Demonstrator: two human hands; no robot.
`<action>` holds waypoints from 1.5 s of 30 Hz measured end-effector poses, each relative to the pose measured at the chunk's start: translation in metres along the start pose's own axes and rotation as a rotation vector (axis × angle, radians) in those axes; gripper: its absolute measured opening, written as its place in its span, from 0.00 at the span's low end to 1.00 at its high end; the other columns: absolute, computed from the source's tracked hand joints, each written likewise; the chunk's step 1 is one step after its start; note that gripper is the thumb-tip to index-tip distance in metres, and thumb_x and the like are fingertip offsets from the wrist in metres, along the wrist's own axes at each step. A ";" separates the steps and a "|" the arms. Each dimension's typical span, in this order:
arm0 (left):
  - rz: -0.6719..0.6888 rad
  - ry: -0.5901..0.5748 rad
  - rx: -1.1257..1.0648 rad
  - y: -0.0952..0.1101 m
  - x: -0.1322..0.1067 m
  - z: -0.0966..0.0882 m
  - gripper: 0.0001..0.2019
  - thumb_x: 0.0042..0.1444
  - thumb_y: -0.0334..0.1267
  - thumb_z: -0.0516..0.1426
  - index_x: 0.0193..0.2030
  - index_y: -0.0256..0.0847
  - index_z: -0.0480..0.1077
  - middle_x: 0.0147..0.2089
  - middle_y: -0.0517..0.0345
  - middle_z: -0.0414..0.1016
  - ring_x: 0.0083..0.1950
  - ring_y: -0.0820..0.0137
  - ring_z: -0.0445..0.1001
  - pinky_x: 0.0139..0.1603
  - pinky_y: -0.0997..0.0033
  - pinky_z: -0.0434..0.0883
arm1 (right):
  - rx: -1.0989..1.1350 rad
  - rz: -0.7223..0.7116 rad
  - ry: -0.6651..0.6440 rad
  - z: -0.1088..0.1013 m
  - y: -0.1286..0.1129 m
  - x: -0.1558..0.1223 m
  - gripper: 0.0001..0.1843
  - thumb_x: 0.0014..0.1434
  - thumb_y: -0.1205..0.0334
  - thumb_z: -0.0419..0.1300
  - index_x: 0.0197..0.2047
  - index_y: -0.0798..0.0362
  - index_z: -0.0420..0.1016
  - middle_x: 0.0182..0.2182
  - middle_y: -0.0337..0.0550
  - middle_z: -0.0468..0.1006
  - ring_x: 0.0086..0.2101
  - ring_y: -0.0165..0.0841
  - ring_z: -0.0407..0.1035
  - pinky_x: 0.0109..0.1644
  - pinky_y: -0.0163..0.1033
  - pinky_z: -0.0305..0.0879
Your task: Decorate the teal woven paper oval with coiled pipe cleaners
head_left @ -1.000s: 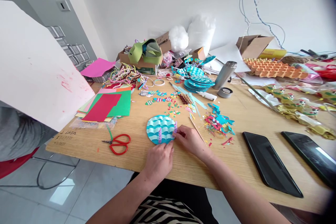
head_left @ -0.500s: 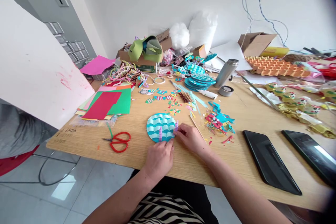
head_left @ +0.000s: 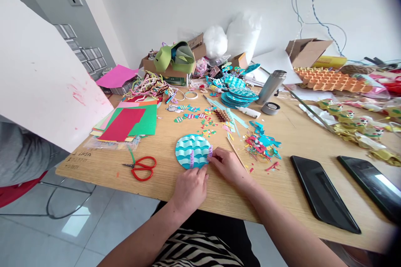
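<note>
A round blue paper disc with rows of pale wavy strips lies near the table's front edge. One purple wavy strip stands upright on its lower middle. At the disc's right edge, my right hand pinches a second purple wavy strip between thumb and fingertips. My left hand presses the disc's lower edge with bent fingers, its fingertips close to the right hand's. Red-handled scissors lie to the left, with a green strip by their blades.
Coloured paper sheets lie at left. Paper scraps, paper fish and a thin stick are beyond my hands. Two phones rest at right. A steel flask and stacked blue discs stand farther back.
Both hands keep almost the same place and hold. The purple strip in my right hand has shifted very slightly at the disc's edge. The view has moved a little.
</note>
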State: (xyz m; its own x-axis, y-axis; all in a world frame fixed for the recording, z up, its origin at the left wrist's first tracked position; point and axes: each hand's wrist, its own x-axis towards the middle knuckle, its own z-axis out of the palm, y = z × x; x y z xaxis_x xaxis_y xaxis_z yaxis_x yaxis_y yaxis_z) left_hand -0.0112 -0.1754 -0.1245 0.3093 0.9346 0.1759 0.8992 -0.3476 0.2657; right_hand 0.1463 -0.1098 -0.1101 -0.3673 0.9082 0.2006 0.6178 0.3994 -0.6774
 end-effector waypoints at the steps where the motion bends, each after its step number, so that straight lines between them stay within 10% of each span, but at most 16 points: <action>1: 0.000 0.001 0.001 0.000 0.000 0.000 0.17 0.62 0.38 0.46 0.55 0.42 0.66 0.38 0.55 0.76 0.37 0.65 0.74 0.35 0.67 0.69 | -0.002 -0.001 0.000 0.000 0.000 0.000 0.09 0.58 0.64 0.54 0.26 0.53 0.69 0.27 0.41 0.73 0.30 0.32 0.67 0.33 0.35 0.60; 45: 0.003 -0.022 0.018 0.002 0.001 -0.002 0.17 0.62 0.37 0.46 0.55 0.41 0.66 0.38 0.53 0.76 0.38 0.65 0.74 0.37 0.67 0.70 | -0.095 0.018 -0.021 0.000 -0.002 0.002 0.08 0.56 0.64 0.56 0.25 0.53 0.68 0.25 0.40 0.73 0.26 0.31 0.66 0.30 0.33 0.58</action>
State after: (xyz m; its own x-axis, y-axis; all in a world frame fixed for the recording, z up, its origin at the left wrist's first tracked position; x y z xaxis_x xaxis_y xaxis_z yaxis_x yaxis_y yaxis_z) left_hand -0.0099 -0.1752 -0.1218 0.3182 0.9351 0.1561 0.9037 -0.3489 0.2481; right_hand 0.1444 -0.1091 -0.1087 -0.3691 0.9131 0.1734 0.6872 0.3937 -0.6106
